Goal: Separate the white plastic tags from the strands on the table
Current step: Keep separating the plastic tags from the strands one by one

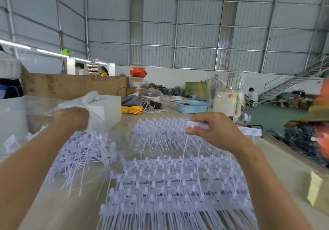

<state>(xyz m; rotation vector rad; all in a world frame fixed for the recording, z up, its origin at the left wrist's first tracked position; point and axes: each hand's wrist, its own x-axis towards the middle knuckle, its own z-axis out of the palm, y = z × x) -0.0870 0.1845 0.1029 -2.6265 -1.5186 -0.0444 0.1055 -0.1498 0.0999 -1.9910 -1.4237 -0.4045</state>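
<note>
Bright, even daylight fills the hall, with tube lamps [16, 44] glowing at upper left and only faint shadows on the table [53, 203]. Wide-angle bending curves the edges. The right edge and nearest tags [160, 194] are blurred.

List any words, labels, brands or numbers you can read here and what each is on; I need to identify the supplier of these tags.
No text can be read anywhere in this view.
White plastic tags: no print visible.
Tag piece pinched in the right hand: plain white.
Cream container: an orange mark, too blurred to read.
White box: blank.
Shelves in the far background: too small to read.
</note>
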